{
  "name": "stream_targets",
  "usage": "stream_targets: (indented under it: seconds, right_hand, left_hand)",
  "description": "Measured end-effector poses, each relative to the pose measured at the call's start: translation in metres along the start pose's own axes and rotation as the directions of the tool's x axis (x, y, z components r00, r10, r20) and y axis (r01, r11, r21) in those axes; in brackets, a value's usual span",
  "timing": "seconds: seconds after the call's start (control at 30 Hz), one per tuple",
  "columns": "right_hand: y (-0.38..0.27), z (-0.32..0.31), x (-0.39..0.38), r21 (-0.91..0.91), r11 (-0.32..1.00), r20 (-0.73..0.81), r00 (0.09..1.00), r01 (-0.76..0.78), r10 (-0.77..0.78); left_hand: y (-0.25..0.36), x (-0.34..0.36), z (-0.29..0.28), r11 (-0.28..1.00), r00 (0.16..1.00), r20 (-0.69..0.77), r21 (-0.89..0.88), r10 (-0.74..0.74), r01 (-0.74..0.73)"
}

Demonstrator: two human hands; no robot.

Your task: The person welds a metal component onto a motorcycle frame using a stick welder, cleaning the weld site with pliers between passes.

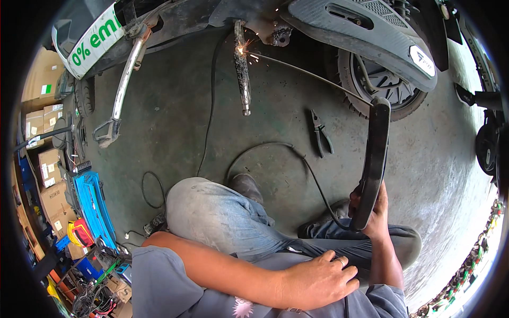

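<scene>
Grey-green floor spreads under a raised scooter, with boxes stacked along the left wall. Bare of any glove, the right hand is wrapped round the lower part of a black holder; a thin rod runs from its top to the scorched bar, where sparks fly below the scooter's body. Held that far out, the rod could wander or stick if the wrist wavers. Spatter could mark the nearby footboard or reach the jeans and uncovered forearms. Looped on the floor, the cable could catch a foot and tug the holder; pliers lie apart. Palm down across the lap, the left hand has loosely bent fingers; whether it holds anything, I cannot tell.
</scene>
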State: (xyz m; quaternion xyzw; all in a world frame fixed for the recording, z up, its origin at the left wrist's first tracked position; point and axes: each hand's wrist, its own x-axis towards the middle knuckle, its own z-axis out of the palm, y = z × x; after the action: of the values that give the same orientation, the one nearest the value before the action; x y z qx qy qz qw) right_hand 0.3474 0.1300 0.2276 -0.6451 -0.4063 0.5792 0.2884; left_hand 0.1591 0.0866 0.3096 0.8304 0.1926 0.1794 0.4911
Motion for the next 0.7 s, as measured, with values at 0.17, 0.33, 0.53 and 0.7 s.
stream_targets:
  seconds: [0.17, 0.33, 0.53, 0.7]
  right_hand:
    - [-0.001, -0.002, -0.005, 0.038, 0.998, 0.026, 0.999, -0.045, 0.044]
    - [0.016, -0.008, -0.006, -0.037, 0.999, 0.04, 0.999, 0.019, -0.018]
    - [0.007, -0.018, -0.012, 0.151, 0.903, 0.202, 0.906, -0.403, 0.371]
    - [0.014, -0.015, -0.011, 0.084, 0.993, 0.026, 0.996, 0.088, -0.091]
  left_hand:
    - [-0.002, 0.001, 0.004, 1.0, 1.0, 0.004, -0.01, 0.005, -0.005]
    - [-0.002, 0.003, 0.004, 1.0, 1.0, 0.012, -0.019, -0.001, 0.001]
    - [-0.002, 0.005, 0.007, 1.0, 1.0, -0.002, -0.023, -0.014, 0.014]
    - [-0.001, 0.005, 0.007, 1.0, 1.0, -0.012, -0.011, -0.011, 0.011]
